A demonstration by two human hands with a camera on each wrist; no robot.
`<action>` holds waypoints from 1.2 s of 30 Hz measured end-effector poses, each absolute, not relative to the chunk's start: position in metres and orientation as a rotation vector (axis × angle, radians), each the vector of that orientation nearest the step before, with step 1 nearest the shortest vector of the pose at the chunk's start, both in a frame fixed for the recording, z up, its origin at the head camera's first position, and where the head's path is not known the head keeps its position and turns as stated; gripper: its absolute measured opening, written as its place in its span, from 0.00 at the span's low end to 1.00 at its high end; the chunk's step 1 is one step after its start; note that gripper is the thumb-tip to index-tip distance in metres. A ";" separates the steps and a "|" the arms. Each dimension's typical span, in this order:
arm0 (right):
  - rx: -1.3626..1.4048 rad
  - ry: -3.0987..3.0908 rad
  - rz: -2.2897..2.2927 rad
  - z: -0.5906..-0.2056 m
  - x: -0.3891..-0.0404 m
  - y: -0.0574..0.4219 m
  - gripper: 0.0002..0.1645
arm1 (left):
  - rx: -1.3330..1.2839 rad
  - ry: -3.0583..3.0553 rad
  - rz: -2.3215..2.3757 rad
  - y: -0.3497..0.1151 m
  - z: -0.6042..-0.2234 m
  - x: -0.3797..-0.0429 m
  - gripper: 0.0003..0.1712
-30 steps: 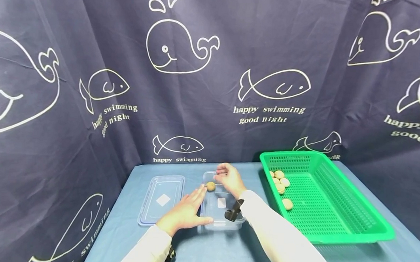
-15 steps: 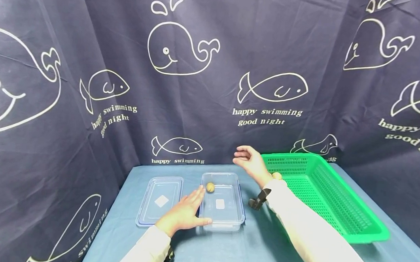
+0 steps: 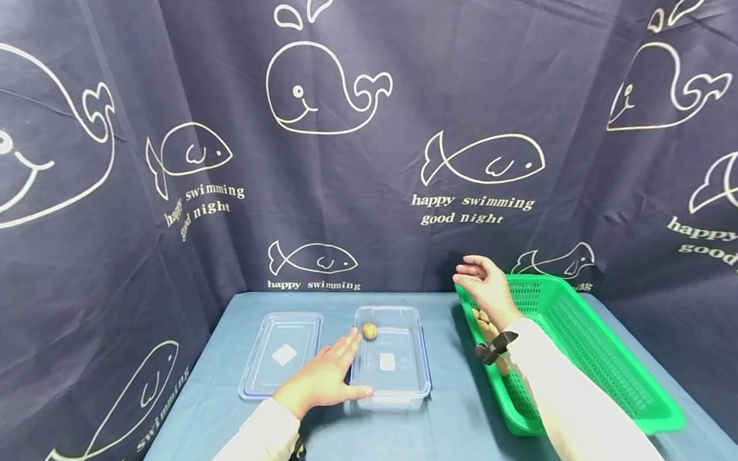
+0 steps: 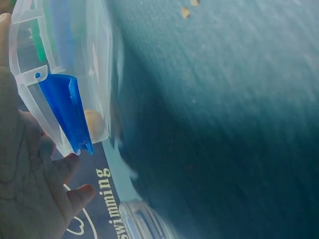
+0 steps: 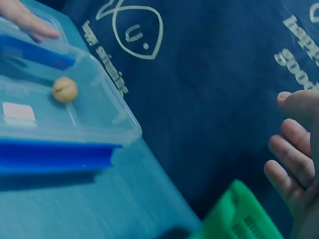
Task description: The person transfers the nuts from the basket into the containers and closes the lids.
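R hand [image 3: 490,289] slid right to far-left corner of green basket [image 3: 601,347], fingers loosely spread, empty. Tan ball [image 3: 369,331] sits in clear box [image 3: 398,385], far-left corner; L hand [image 3: 320,378], fingers straight, could prob bump it loose w/ a nudge.

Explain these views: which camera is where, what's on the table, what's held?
No robot: a person works bare-handed. The wide picture is from a head-worn camera; the close ones are from the left and right wrists. On the blue cloth are a clear lid, a clear plastic container holding what looks like a walnut, and a green basket with more at its left side. The left hand lies along the container's left side; the right hand, loosely curled, is by the basket. Neither grips anything.
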State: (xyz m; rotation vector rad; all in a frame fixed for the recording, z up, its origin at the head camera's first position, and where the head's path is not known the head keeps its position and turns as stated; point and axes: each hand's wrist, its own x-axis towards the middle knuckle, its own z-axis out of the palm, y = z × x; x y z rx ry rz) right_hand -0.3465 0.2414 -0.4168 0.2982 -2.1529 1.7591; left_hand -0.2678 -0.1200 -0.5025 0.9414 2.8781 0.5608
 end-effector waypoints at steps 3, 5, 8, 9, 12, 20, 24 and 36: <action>0.288 -2.159 1.727 -0.422 -0.347 0.254 0.29 | 0.941 2.878 0.557 -0.119 -0.500 -0.266 0.65; 0.282 -2.158 1.716 -0.428 -0.348 0.262 0.29 | 0.938 2.881 0.552 -0.118 -0.499 -0.266 0.65; 0.274 -2.169 1.696 -0.436 -0.350 0.274 0.29 | 0.930 2.884 0.568 -0.117 -0.499 -0.265 0.64; 0.261 -2.170 1.695 -0.439 -0.351 0.278 0.29 | 0.927 2.887 0.570 -0.117 -0.499 -0.265 0.64; 0.236 -2.180 1.677 -0.447 -0.354 0.288 0.30 | 0.924 2.894 0.571 -0.116 -0.500 -0.265 0.65; 0.139 -2.237 1.620 -0.469 -0.356 0.309 0.32 | 0.923 2.907 0.578 -0.116 -0.502 -0.265 0.65; 0.111 -2.279 1.617 -0.479 -0.356 0.315 0.34 | 0.915 2.909 0.575 -0.117 -0.504 -0.265 0.65; 0.047 -2.385 1.551 -0.500 -0.359 0.324 0.36 | 0.908 2.909 0.577 -0.115 -0.504 -0.265 0.65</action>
